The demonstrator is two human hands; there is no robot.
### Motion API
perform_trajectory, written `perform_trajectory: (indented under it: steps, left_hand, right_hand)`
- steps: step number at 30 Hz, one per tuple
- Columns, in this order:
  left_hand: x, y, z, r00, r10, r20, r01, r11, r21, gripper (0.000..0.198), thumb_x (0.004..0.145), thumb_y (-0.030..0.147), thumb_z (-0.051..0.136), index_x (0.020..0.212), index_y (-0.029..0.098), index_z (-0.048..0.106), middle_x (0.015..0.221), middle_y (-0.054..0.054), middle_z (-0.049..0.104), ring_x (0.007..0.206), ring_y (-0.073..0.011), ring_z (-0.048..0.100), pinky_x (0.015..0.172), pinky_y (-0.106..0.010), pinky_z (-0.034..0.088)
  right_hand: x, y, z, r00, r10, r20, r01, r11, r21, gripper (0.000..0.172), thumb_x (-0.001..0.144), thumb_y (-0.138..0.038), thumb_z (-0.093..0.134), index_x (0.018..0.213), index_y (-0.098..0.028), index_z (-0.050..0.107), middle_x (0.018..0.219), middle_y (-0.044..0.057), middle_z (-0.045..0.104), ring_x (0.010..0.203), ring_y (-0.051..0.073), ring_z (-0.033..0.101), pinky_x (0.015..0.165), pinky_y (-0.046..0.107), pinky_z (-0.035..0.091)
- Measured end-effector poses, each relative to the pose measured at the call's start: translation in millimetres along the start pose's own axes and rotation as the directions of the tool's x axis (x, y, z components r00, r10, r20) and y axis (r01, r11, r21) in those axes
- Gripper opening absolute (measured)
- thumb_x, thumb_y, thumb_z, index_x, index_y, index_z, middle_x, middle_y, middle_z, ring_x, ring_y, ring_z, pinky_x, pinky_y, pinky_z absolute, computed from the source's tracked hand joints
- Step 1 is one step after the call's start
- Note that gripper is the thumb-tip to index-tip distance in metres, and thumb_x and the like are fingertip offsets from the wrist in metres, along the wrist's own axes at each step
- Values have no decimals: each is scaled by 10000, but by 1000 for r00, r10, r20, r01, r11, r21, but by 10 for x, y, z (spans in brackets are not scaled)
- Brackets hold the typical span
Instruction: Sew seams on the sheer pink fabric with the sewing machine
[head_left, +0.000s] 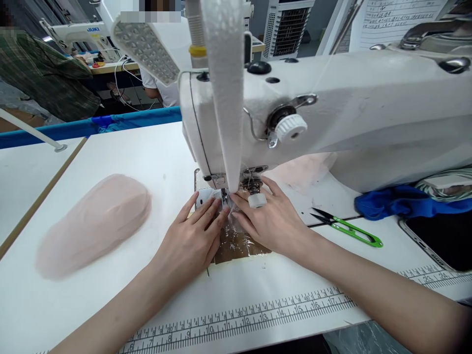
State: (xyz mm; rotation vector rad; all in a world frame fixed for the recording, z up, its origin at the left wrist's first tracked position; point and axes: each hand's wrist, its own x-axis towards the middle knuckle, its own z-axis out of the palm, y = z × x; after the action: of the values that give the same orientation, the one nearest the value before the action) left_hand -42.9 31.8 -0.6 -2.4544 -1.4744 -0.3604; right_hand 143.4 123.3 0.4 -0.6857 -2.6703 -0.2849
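My left hand [195, 231] lies with its fingers stretched out and apart beside the presser foot [224, 195] of a white sewing machine [313, 98]. Its fingertips touch a small piece of sheer, pale fabric [236, 222] under the foot. From the other side, my right hand [275, 216] reaches in, thumb and index finger apart on the same fabric. Its other fingers extend behind a white knob and spring. The needle is mostly hidden. Left of my hands rests an oval, pale pink sheer fabric piece [98, 223].
Green thread snips [350, 230] lie right of my right hand, near a blue cloth [394, 201] and a phone [442, 241]. More pink sheer fabric [304, 169] sits behind the needle area. A printed ruler [236, 322] runs along the front edge. People sit beyond the blue-edged table.
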Motion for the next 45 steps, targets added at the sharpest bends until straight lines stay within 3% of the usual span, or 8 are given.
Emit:
perform_trajectory:
  steps: [21,27,31,37,42,45]
  left_hand:
    - [17,23,-4,999,-26,-31,27,999,17,364,938,178,418,1253,96,582,1260,-135,623,1211,-262,559,1143,-537,287]
    - [12,16,19,999,-40,-35,40,999,2,369,938,188,424,1263,95,572,1288,-141,601,1242,-260,532,1146,-530,281]
    - [10,5,45,998,-52,-44,52,999,-10,381,937,187,417,1278,88,555,1322,-152,571,1259,-260,517,1148,-525,279]
    - [3,11,44,994,-41,-99,38,999,-34,376,926,149,422,1272,94,558,1235,-113,643,1183,-237,584,1157,-509,282]
    - [-26,22,36,989,-14,-146,8,999,-45,331,907,138,471,1205,77,604,1180,-119,674,1144,-246,610,1155,-519,278]
    - [-8,13,35,984,-40,-172,27,997,-75,302,907,163,509,1185,107,613,1130,-93,700,1088,-225,639,1138,-503,314]
  right_hand:
    - [-12,-11,4,1000,2,29,-2,1000,-26,334,964,-328,441,1111,-135,670,1160,89,683,1147,236,553,1109,441,257]
    - [-50,0,-55,999,-19,-31,22,996,88,261,941,-287,483,1013,-139,685,1009,78,720,1067,222,587,1117,442,248]
    - [-89,-24,-136,997,-58,-59,69,978,197,313,868,-390,564,1004,-128,668,972,83,709,967,230,600,1093,458,280]
    - [-84,-100,-58,989,-98,-114,107,991,80,191,860,-129,489,953,-132,656,959,75,697,810,183,600,1007,425,355]
    - [-79,-90,6,966,-115,-232,137,987,81,205,871,-56,503,852,-174,669,866,7,708,742,141,595,999,381,347]
    - [-68,-73,-10,972,-74,-221,111,981,159,212,895,-76,497,843,-176,677,827,1,710,698,133,593,967,367,366]
